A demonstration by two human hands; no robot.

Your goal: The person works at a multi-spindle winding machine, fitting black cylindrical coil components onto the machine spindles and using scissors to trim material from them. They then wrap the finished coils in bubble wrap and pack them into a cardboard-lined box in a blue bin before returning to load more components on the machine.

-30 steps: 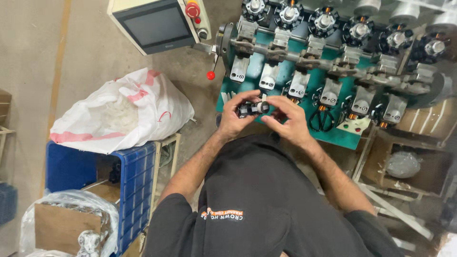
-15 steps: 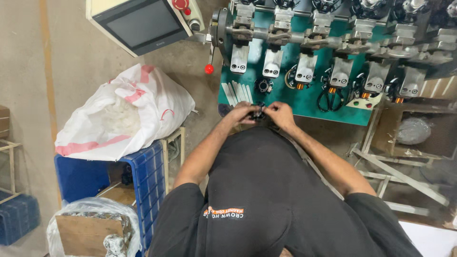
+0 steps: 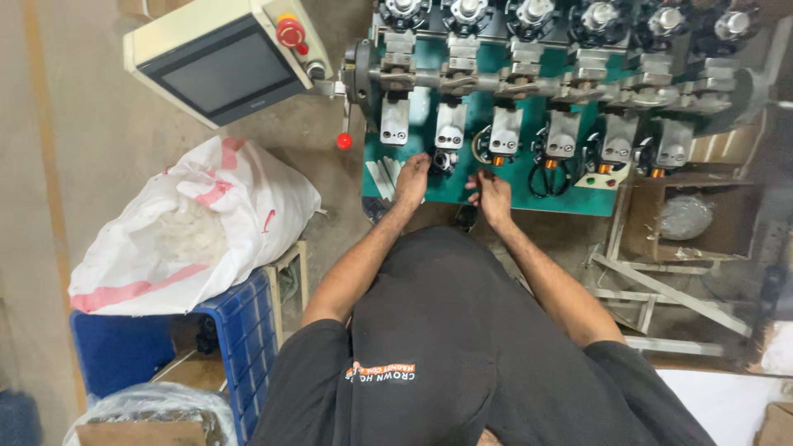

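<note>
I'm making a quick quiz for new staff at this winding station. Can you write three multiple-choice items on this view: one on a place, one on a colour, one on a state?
1. Where does the white sack with pink stripes lie?
A. on the blue crate
B. on the green machine panel
C. on the control screen

2. What colour is the round knob at the end of the lever below the control screen?
A. yellow
B. red
C. blue

3. How is the left hand placed?
A. hanging at the person's side
B. gripping the sack
C. reaching to the small dark part at the green machine panel

Answers:
1 A: the sack rests on top of the blue crate at the left.
2 B: the knob is plainly red.
3 C: its fingers meet that part, while the right hand lies open on the panel nearby.
</note>
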